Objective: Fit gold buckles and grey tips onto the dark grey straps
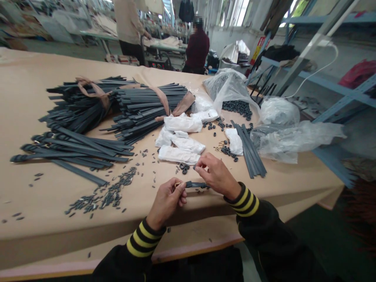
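Observation:
My left hand pinches the end of a dark strap with a gold-coloured buckle, near the table's front edge. The strap stretches right, passing under my right hand. The thumb and fingertips of that hand are pressed together on a small dark piece, too small to make out well, just above the strap. Several dark loops lie beyond my hands, by the white wrapped packets. At the left are small dark pieces in a scattered pile and loose straps with buckles.
Two tied bundles of dark strips lie at the back. An opened plastic bag spills dark loops. Flat strips and crumpled plastic are on the right. Shelving stands beyond; two people are in the background.

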### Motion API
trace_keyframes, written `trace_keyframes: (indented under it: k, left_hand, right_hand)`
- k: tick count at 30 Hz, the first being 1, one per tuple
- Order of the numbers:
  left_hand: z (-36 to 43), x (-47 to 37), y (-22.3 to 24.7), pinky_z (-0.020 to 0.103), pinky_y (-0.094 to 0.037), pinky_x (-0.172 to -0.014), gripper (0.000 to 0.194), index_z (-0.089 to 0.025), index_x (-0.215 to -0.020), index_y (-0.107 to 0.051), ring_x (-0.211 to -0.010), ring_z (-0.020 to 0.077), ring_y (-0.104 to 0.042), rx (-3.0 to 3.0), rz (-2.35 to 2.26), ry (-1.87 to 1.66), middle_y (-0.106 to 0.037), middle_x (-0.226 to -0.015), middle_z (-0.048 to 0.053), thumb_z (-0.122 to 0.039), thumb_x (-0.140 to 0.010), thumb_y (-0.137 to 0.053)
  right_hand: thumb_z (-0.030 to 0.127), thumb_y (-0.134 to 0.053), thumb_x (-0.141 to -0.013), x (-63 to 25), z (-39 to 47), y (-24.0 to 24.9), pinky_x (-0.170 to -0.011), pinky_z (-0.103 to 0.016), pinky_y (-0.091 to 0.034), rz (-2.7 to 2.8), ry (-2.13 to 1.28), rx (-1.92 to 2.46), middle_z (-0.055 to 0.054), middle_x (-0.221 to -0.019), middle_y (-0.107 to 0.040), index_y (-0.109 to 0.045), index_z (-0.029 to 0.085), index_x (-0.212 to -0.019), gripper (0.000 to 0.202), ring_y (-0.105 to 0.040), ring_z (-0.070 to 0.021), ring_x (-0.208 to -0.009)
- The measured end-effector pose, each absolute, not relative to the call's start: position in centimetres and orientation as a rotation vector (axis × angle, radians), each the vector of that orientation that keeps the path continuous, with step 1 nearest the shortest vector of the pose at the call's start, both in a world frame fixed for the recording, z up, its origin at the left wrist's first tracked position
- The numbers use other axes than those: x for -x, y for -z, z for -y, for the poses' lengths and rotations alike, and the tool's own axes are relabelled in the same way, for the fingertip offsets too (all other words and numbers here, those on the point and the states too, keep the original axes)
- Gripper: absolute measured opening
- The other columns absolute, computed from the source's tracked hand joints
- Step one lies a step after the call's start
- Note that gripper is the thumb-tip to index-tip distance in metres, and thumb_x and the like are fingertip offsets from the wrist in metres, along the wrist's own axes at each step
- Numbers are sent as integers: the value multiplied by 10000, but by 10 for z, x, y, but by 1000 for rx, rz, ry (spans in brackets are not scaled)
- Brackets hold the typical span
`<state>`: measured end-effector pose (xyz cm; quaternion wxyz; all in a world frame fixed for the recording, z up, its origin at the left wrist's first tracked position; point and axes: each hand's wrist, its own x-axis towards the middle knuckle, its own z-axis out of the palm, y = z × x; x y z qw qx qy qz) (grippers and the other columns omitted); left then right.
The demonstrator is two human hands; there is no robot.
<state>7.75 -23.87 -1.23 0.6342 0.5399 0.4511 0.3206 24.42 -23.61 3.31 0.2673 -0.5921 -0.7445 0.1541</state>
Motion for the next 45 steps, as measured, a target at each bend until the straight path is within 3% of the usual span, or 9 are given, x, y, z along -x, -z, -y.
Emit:
trace_keyframes:
  k: [5, 7, 14, 27, 33, 38, 45]
  left_hand:
    - [242, -80, 12, 178, -393, -411, 227, -149, -689, -491, -438, 72, -491, -1241, -1019, -744, -542, -544, -31, -358, -759, -547]
    - [245, -81, 12, 177, -392, -414, 213, -151, -704, -493, -453, 73, -496, -1247, -1010, -736, -541, -556, -33, -349, -760, -548]
    - [253, -88, 17, 174, -395, -422, 191, -158, -740, -491, -459, 70, -498, -1227, -1038, -811, -537, -568, -44, -339, -767, -544]
    - [258, -90, 27, 192, -413, -468, 159, -172, -753, -480, -495, 81, -501, -1384, -1029, -826, -524, -594, -43, -321, -809, -485]
    - [264, -90, 30, 205, -377, -496, 126, -174, -747, -503, -491, 93, -468, -1721, -1108, -845, -487, -555, -44, -273, -816, -468]
    - [269, -91, 31, 211, -384, -564, 96, -165, -806, -549, -574, 105, -501, -1912, -1042, -897, -557, -659, -6, -204, -811, -461]
    - [257, -85, 27, 202, -376, -516, 143, -169, -745, -514, -523, 95, -476, -1770, -1013, -743, -502, -578, -36, -272, -824, -454]
  right_hand:
    - [246, -478, -812, -240, 273, -22, -568, -228, -394, 1579, -964, 1589, 1, -629, -511, -550, 147, -698, 167, -488, -110, -584]
    - [271, -463, -818, -238, 282, -15, -522, -227, -389, 1434, -1038, 1635, 6, -609, -506, -543, 148, -716, 179, -477, -105, -528]
    - [169, -481, -797, -223, 300, -19, -661, -260, -383, 1470, -584, 1697, -32, -745, -539, -529, 162, -681, 125, -503, -144, -711]
    - [217, -475, -805, -228, 292, -4, -607, -249, -357, 1408, -765, 1745, -8, -643, -517, -519, 151, -653, 171, -483, -134, -636]
    - [227, -466, -811, -230, 295, -2, -590, -243, -344, 1417, -805, 1757, -4, -636, -510, -501, 156, -655, 175, -474, -131, -624]
    - [219, -470, -808, -232, 295, 3, -610, -249, -357, 1401, -839, 1780, -14, -667, -522, -512, 153, -688, 142, -486, -139, -651]
    - [188, -463, -818, -239, 295, -5, -665, -248, -378, 1565, -878, 1601, -15, -727, -518, -514, 152, -734, 105, -491, -133, -707]
